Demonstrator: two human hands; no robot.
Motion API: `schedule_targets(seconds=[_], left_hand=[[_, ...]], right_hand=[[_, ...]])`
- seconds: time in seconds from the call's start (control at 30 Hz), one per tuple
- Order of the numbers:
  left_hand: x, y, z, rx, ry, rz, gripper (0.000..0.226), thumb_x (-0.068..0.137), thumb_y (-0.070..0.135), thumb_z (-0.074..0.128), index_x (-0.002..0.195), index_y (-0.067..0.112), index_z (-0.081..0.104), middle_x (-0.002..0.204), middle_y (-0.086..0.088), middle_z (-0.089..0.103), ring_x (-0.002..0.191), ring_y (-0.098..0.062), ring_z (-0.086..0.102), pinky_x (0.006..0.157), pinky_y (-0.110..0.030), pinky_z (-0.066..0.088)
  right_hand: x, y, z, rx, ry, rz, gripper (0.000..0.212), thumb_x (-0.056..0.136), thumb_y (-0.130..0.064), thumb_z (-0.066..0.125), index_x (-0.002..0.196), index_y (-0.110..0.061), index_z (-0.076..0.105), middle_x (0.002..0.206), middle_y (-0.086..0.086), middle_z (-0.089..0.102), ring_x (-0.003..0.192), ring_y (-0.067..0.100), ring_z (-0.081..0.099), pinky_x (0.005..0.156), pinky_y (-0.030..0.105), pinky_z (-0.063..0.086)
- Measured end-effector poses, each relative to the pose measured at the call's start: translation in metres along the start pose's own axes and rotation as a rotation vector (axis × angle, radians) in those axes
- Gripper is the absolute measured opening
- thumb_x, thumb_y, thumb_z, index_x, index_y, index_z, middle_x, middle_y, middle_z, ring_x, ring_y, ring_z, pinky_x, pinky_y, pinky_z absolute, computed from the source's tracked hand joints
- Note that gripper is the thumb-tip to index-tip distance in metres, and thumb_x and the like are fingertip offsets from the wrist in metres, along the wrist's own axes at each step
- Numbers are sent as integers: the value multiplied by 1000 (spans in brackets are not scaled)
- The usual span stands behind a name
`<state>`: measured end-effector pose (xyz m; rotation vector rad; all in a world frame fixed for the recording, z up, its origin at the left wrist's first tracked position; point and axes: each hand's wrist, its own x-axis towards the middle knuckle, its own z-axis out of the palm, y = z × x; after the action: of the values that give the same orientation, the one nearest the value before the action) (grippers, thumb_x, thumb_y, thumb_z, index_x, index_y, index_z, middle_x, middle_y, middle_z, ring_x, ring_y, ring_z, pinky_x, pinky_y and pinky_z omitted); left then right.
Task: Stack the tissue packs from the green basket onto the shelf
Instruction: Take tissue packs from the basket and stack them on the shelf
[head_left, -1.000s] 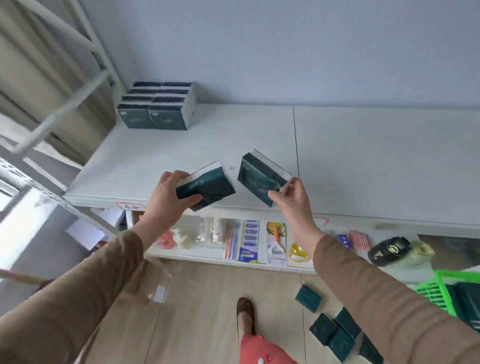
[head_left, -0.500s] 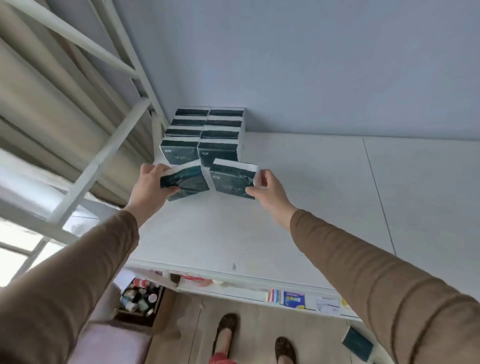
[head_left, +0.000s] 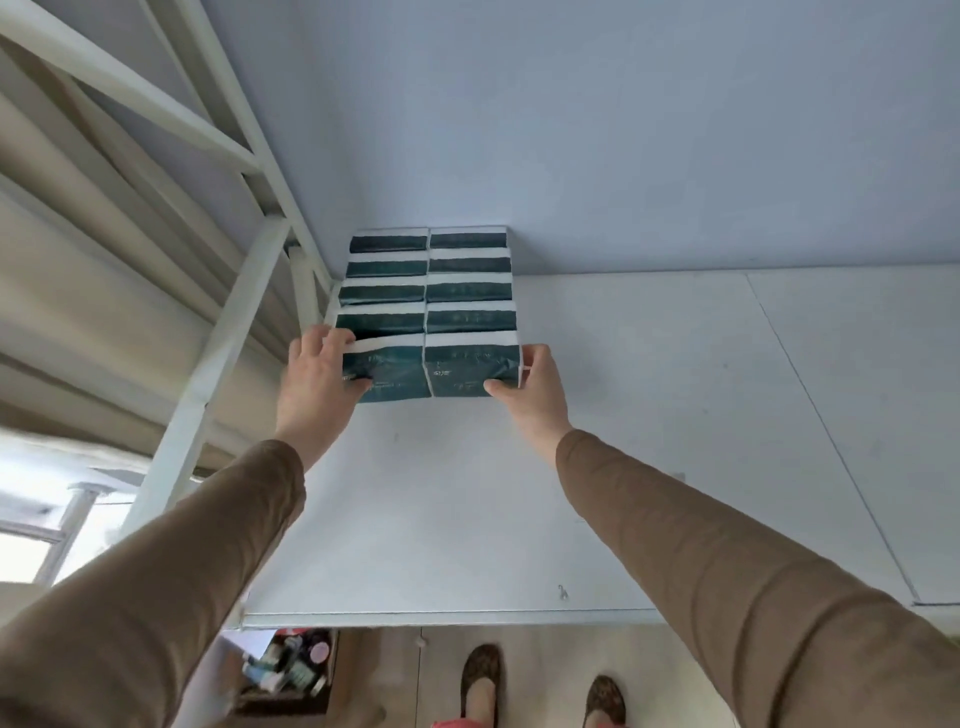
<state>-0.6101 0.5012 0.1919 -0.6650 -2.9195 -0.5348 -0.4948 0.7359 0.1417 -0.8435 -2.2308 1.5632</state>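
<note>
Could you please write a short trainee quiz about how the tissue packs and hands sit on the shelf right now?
1. True or false: each hand holds one front-row pack.
2. How many packs sit side by side in each row?
3. The stack sits in the shelf's: A) near-right corner B) far-left corner C) centre.

Key:
1. True: left hand holds the left pack, right hand the right pack.
2. Two.
3. B, on the white shelf, by the wall.

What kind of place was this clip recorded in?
Probably a small shop or stockroom. Identical tissue packs stand in neat rows on a white shelf with a metal frame, and a box of small goods sits on the floor below.
</note>
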Motion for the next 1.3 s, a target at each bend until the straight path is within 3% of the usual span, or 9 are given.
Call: schedule_targets(seconds=[0.13,0.27,0.37,0.67,0.93,1.1,1.3], left_hand=[[-1,-1,2,63,33,-8,61,82,28,75,133,18,43,131,-7,43,117,-29,39,105,-48,40],[-12,21,3,138,67,118,73,80,29,75,141,17,36,136,-9,41,123,-32,38,108,-46,35],[-23,62,11,53,74,296,69,80,26,74,140,15,40,135,-7,44,124,-30,38,108,-43,36],[-91,256,76,-146,-178,684,60,82,29,72,135,15,47,130,-5,51,120,-28,43,100,-41,44],[-244,471,132,-213,-247,1032,58,81,30,70,133,14,50,126,-7,53,116,-30,46,97,-42,45],[-354,582,167,-228,-338,1094,54,83,31,68,132,18,50,129,-3,51,118,-26,44,98,-39,42],[-428,661,212,-208,-467,1116,55,83,33,69,133,21,49,130,0,49,121,-24,42,100,-42,43]], right_hand=[[-1,-9,8,-21,42,5,52,70,-15,86,108,-12,51,105,1,58,96,19,61,80,28,49],[-18,-5,-11,-83,43,3,68,75,-27,81,132,-15,45,125,0,47,118,20,48,100,34,43],[-42,4,-49,-114,75,-21,60,84,-29,73,135,-21,42,129,-4,43,124,18,43,103,34,41],[-156,65,-225,-279,369,5,48,88,-24,65,132,-23,45,129,-3,47,122,16,44,101,31,40],[-326,173,-413,-317,587,159,40,89,-22,67,125,-23,51,118,-7,50,112,12,47,97,30,41],[-414,235,-518,-350,618,293,43,90,-23,65,130,-18,53,128,-1,55,120,15,48,105,37,42],[-458,297,-608,-264,662,432,37,90,-21,64,125,-21,53,123,-2,54,116,17,51,100,37,44]])
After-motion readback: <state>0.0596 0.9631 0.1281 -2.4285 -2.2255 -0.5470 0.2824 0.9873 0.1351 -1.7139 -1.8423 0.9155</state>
